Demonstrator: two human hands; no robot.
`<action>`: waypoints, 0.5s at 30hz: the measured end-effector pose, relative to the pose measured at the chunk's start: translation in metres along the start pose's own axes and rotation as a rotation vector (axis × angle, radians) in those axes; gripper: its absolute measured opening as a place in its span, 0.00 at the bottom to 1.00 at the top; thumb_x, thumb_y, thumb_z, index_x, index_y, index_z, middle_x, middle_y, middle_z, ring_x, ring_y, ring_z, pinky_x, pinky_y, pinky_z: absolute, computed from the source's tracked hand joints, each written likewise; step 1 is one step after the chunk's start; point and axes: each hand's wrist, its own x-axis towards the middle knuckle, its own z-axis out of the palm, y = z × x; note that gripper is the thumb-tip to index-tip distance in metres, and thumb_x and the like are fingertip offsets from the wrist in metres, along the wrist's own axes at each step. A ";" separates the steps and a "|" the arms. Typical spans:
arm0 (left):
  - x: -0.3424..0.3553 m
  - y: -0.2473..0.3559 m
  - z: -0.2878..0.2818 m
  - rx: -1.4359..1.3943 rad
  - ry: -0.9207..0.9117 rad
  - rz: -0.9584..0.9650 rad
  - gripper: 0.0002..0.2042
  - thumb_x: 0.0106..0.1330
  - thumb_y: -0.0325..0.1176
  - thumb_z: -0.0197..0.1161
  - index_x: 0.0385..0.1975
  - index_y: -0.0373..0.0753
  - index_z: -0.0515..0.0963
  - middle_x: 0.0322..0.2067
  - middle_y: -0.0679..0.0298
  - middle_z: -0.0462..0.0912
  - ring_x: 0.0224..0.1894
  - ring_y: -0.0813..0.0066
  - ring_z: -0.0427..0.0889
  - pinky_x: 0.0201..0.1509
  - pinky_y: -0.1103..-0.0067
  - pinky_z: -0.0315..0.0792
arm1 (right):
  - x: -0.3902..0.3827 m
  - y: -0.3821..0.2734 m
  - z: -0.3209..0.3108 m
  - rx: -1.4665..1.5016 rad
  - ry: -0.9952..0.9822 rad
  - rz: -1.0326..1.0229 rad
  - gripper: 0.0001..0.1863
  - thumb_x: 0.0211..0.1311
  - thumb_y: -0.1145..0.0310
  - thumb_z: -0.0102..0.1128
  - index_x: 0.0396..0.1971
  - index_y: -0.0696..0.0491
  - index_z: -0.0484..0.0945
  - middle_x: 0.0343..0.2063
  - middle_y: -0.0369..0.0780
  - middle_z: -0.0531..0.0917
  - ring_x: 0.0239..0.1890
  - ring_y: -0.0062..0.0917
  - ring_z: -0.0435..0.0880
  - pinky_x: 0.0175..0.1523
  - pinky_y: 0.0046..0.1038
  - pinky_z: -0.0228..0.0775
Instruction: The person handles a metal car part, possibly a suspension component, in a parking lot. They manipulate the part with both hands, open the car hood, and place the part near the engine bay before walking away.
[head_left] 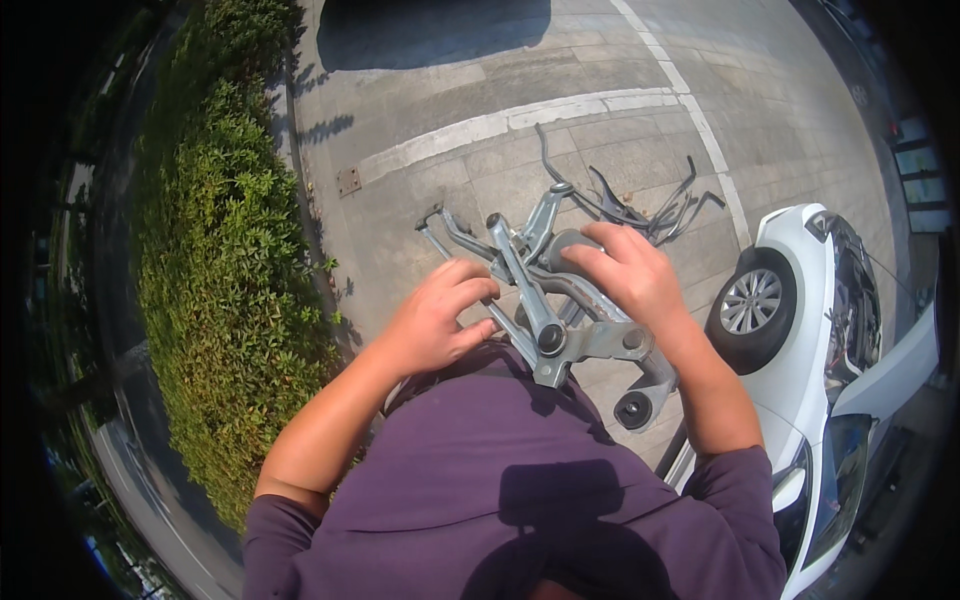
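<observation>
Pavement (pixel 420 105), white car (pixel 785 395), engine bay (pixel 850 300) exposed. Metal wiper frame (pixel 522 278) held off ground, looks already out of car, still joined up tho. Bent dark arms (pixel 628 216) lying beyond. Right hand (pixel 637 283): fingers clamped on round motor (pixel 563 243). Left hand (pixel 437 317): fingers curled round thin rod (pixel 510 333).

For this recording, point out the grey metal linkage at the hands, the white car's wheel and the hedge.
Grey metal linkage (pixel 523 281): head view, on its middle bar.
Wheel (pixel 752 302): head view, on the spoked hub.
Hedge (pixel 235 240): head view, on its leafy middle.
</observation>
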 end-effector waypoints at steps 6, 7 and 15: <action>0.006 -0.003 0.002 -0.006 -0.001 0.051 0.12 0.55 0.29 0.70 0.38 0.36 0.78 0.37 0.56 0.77 0.44 0.53 0.77 0.49 0.64 0.74 | 0.001 -0.002 -0.012 0.145 -0.153 0.134 0.23 0.50 0.64 0.77 0.48 0.51 0.84 0.48 0.46 0.84 0.48 0.42 0.87 0.49 0.39 0.82; 0.006 -0.003 0.003 -0.009 0.007 0.055 0.11 0.55 0.28 0.70 0.37 0.36 0.78 0.35 0.57 0.77 0.43 0.53 0.77 0.47 0.64 0.74 | 0.000 -0.001 -0.012 0.177 -0.134 0.136 0.23 0.49 0.65 0.78 0.48 0.51 0.84 0.47 0.45 0.84 0.47 0.41 0.87 0.48 0.38 0.81; 0.010 0.009 0.006 -0.012 0.068 0.025 0.11 0.53 0.24 0.71 0.35 0.35 0.77 0.32 0.57 0.77 0.37 0.53 0.78 0.43 0.65 0.74 | -0.014 0.007 -0.002 0.362 -0.154 0.250 0.25 0.45 0.77 0.77 0.48 0.51 0.82 0.46 0.41 0.84 0.47 0.39 0.87 0.49 0.38 0.82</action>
